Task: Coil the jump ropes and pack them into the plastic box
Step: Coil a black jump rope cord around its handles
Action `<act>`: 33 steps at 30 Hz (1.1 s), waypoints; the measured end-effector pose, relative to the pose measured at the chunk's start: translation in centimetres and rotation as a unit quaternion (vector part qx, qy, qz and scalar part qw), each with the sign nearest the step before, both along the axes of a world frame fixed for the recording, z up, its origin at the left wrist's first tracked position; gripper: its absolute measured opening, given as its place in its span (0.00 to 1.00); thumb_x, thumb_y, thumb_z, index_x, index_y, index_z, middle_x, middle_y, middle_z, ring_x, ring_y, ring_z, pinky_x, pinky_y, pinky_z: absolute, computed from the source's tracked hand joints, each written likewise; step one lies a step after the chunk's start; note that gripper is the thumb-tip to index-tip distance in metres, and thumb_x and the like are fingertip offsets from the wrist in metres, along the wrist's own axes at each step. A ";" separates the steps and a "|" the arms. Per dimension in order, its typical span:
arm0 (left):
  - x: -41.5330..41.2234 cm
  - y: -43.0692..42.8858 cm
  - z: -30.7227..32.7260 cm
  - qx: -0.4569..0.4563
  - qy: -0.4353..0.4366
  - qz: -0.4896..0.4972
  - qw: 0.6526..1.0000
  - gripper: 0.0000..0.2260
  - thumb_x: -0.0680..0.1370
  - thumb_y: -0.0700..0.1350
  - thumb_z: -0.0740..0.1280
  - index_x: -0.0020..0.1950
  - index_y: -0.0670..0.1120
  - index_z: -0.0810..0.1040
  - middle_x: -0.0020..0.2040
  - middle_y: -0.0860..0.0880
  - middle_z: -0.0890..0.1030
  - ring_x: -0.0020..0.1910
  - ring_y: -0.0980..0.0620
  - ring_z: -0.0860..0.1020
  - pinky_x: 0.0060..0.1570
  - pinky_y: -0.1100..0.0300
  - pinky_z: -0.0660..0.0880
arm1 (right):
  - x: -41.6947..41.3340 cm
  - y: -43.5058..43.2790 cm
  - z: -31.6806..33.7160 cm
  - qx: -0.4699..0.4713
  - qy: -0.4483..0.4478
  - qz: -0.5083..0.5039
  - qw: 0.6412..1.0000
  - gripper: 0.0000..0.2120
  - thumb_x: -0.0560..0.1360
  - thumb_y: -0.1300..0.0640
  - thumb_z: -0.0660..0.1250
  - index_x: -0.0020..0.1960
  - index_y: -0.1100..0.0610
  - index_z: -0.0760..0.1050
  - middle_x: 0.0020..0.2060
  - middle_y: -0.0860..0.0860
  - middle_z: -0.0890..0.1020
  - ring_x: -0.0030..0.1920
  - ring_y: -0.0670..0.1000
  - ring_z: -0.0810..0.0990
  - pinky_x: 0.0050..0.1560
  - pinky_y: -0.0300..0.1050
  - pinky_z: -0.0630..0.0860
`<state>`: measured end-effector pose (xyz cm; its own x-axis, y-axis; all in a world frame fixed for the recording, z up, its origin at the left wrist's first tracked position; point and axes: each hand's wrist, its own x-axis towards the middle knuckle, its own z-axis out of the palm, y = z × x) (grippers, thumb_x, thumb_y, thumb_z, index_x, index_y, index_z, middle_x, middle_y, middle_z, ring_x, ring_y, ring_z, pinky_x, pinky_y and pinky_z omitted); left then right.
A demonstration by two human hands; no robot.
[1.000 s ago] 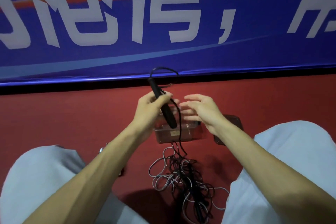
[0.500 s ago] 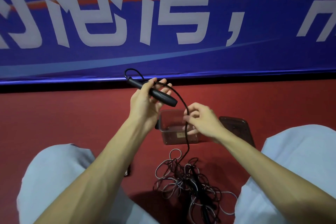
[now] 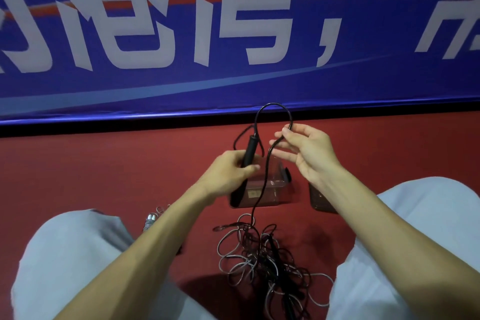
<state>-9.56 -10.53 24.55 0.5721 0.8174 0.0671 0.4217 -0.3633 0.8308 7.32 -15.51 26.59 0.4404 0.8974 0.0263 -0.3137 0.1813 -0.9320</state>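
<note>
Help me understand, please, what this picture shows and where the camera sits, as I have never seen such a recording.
There is no machine here. A person sits on a red floor, and one camera worn on their head looks forward and down, so you see their own forearms and knees from above. The left hand grips the black handle of a jump rope. The right hand pinches its black cord, which arches up in a loop between the two hands and then drops to the floor. Behind the hands stands a clear plastic box with no lid on it. Nearer the person lies a tangle of ropes, black and grey, not yet coiled. A blue banner with white characters fills the background.
</note>
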 end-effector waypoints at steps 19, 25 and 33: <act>0.4 -0.8 2.0 -0.231 -0.318 0.014 0.919 0.04 0.78 0.35 0.66 0.45 0.41 0.77 0.39 0.42 0.82 0.40 0.46 0.85 0.40 0.57 0.82 | 0.7 0.4 -0.5 0.021 -0.095 -0.119 0.988 0.08 0.79 0.64 0.65 0.57 0.63 0.70 0.44 0.59 0.81 0.40 0.55 0.85 0.37 0.46 0.83; 0.0 -0.4 3.2 -0.246 -0.448 0.050 0.858 0.03 0.80 0.36 0.64 0.47 0.39 0.75 0.41 0.43 0.82 0.45 0.44 0.85 0.47 0.53 0.82 | -0.9 0.7 -2.2 -0.027 -0.218 -0.005 0.976 0.05 0.80 0.65 0.62 0.50 0.57 0.73 0.43 0.56 0.82 0.39 0.49 0.82 0.38 0.44 0.82; -2.0 0.9 5.3 -0.280 -0.556 0.014 0.783 0.03 0.80 0.38 0.64 0.50 0.38 0.73 0.42 0.44 0.83 0.50 0.45 0.84 0.50 0.55 0.82 | -1.8 0.9 -4.4 -0.061 -0.422 0.223 0.877 0.07 0.75 0.68 0.68 0.53 0.62 0.76 0.49 0.54 0.84 0.48 0.48 0.82 0.56 0.46 0.76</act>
<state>-11.58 -9.66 29.87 0.3957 0.9080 0.1378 -0.6737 0.1850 0.7155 5.50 -14.63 22.21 -0.0849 0.9942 0.0658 0.4822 0.0988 -0.8705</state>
